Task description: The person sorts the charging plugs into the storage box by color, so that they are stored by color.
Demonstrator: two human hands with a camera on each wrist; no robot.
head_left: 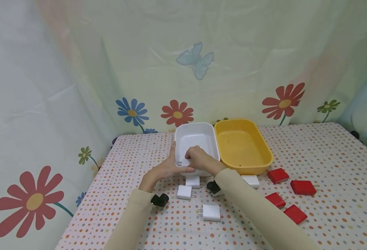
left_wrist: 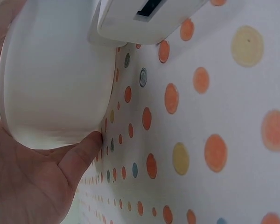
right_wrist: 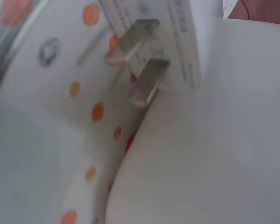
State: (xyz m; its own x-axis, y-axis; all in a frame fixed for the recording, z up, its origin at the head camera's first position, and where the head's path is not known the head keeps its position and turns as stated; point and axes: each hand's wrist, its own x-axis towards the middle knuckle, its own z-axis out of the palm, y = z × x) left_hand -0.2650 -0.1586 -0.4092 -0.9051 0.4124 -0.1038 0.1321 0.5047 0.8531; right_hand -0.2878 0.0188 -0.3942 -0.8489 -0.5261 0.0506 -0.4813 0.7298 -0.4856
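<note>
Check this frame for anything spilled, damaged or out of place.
Nothing looks spilled or broken. One oddity: small dark specks inside the yellow tray, beside the white tray, too tiny to identify.

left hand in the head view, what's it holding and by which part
The left hand holds the white rounded-rectangular tub around its near left corner.

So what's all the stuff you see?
Table: one, pale, dotted, underneath
White tray: one, white, back middle
Yellow tray: one, yellow, beside it
White plugs: five or more, white, mostly before trays
Red plugs: four, red, front right
Curtain: one, pale, behind
Flowers: several, multicoloured, on curtain
Butterfly: one, blue, on curtain
Wrist cameras: two, black, over table middle
Sleeves: two, beige, front
Left hand: one, bare, touching white tray
Right hand: one, bare, over white tray
</note>
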